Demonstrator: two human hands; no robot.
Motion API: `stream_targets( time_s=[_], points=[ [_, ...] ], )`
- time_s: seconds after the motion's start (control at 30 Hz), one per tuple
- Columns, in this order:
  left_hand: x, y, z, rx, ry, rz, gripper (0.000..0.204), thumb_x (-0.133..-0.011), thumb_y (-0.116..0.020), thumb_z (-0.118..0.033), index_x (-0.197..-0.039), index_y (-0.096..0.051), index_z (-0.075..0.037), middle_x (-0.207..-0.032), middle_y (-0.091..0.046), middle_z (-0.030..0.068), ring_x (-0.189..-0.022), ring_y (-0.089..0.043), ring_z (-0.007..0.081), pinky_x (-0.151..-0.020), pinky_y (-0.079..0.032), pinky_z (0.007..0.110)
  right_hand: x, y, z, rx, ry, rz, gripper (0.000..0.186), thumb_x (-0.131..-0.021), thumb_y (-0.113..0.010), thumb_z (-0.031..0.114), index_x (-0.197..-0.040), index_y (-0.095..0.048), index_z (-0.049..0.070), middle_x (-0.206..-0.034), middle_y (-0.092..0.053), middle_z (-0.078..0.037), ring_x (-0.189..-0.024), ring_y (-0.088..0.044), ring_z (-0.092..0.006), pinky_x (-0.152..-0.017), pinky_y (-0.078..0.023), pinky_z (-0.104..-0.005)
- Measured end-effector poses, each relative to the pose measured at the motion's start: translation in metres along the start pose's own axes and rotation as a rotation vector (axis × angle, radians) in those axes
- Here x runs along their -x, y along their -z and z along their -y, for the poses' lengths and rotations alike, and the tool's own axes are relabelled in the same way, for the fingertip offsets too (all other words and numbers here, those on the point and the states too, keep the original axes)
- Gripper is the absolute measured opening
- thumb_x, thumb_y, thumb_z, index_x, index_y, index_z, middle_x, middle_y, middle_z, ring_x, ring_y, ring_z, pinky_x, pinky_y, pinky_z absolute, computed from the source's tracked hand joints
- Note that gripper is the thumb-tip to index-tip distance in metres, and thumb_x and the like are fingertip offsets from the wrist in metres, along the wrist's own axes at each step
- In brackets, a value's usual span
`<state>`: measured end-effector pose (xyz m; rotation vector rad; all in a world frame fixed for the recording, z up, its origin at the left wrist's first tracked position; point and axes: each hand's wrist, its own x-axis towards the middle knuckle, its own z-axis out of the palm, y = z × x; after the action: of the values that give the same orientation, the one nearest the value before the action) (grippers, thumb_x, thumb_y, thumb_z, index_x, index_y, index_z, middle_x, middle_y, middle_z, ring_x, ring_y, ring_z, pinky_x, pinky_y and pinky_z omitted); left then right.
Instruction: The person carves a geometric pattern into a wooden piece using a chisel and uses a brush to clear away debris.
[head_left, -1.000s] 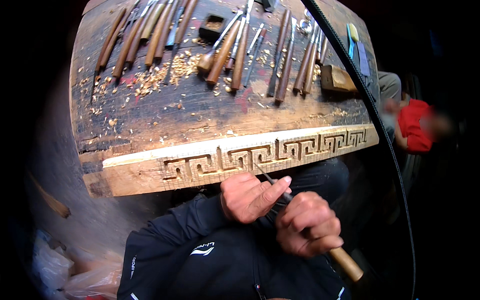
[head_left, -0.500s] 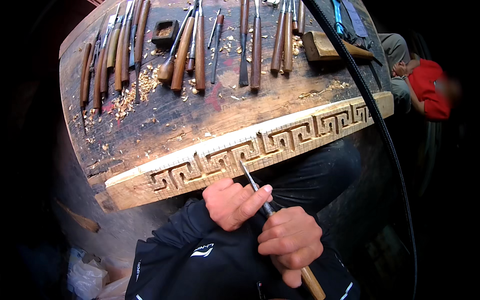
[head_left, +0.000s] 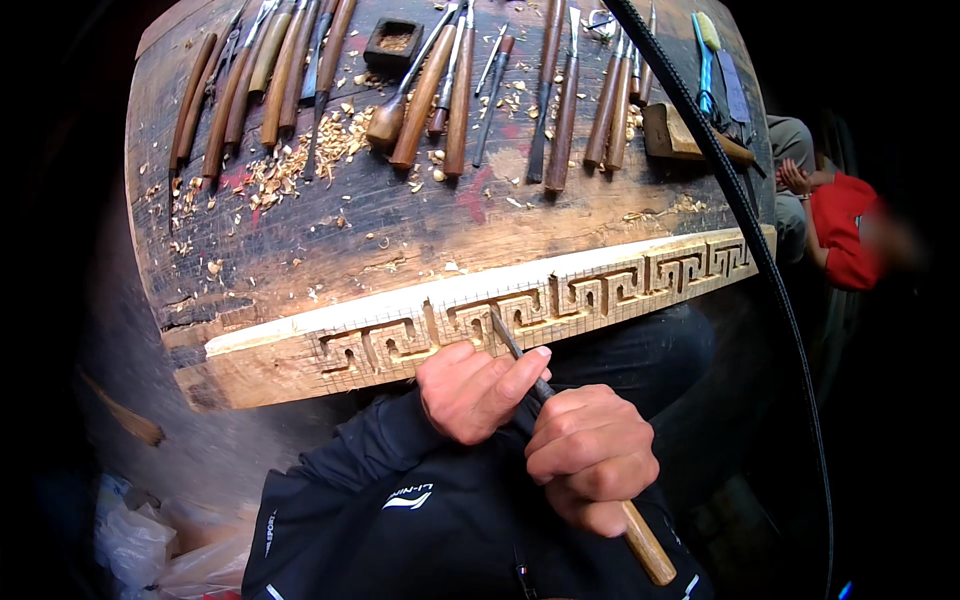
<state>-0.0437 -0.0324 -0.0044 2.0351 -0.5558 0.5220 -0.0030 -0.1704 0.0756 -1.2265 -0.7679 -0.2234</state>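
Observation:
A long pale board (head_left: 262, 368) carved with a meander pattern over a drawn pencil grid lies slantwise along the table's near edge. My right hand (head_left: 592, 450) is wrapped around the wooden handle of a carving chisel (head_left: 648, 545), whose butt sticks out below the fist. Close to the board's front edge, my left hand (head_left: 478, 392) is closed around the metal shank, its index finger stretched along it. The blade's tip meets a carved groove in a motif left of the board's middle. The exact cutting edge is too small to make out.
On the worn wooden table (head_left: 330, 250) lie several wood-handled chisels (head_left: 425, 95), wood shavings (head_left: 285, 170), a small dark square box (head_left: 393, 45), a mallet (head_left: 680, 132) and a blue brush (head_left: 705, 65). A black cable (head_left: 735, 190) crosses the right side. Beyond sits a person in red (head_left: 845, 230).
The view has shifted, so the table and tools appear lower and further right. The chisel tip sits slightly further left along the carving, with both hands keeping their grip.

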Motion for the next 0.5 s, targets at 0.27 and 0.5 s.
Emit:
stream_targets(
  time_s=[0.27, 0.5],
  points=[
    [-0.001, -0.002, 0.002, 0.053, 0.074, -0.088, 0.053, -0.093, -0.082, -0.015, -0.14, -0.068, 0.006, -0.09, -0.08, 0.0047, -0.061, -0.069, 0.0163, -0.053, -0.044, 0.031, -0.019, -0.011, 0.001, 0.108, -0.17, -0.031, 0.066, -0.119, -0.06, 0.04, -0.065, -0.047, 0.004, -0.066, -0.064, -0.012, -0.045, -0.053, -0.0166, -0.041, -0.038, -0.0308],
    [-0.014, -0.005, 0.002, 0.135, 0.125, -0.147, 0.045, -0.095, -0.078, -0.009, -0.135, -0.072, 0.009, -0.075, -0.07, 0.0043, -0.055, -0.063, 0.0144, -0.051, -0.041, 0.031, -0.046, -0.015, -0.014, 0.189, -0.238, -0.072, 0.061, -0.123, -0.045, 0.038, -0.069, -0.04, 0.01, -0.057, -0.057, -0.006, -0.038, -0.043, -0.0127, -0.036, -0.031, -0.029]
  ],
)
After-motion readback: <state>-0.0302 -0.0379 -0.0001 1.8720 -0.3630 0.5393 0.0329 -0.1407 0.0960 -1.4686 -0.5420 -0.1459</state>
